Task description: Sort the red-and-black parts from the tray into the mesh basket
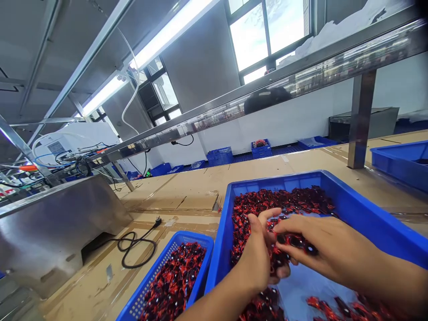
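Observation:
My left hand (257,256) is cupped, palm turned inward, and cradles a handful of small glossy black-and-red parts (276,258). Right beside it, my right hand (326,238) pinches several of the same dark parts between thumb and fingers, close to the left palm. Both hands hang over a large blue tray (354,196). Heaps of these parts (247,200) lie along its far and left sides, and more (329,307) lie near its front. A bare pale-blue patch of tray floor shows below my hands. What exactly the small parts are, I cannot make out.
Left of the tray stands a smaller blue perforated basket (197,236) full of similar parts. A black power cord (137,249) lies on the cardboard-covered table (187,214) by a metal housing (67,223). A shelf post (361,120) and another blue tray (397,160) are at right.

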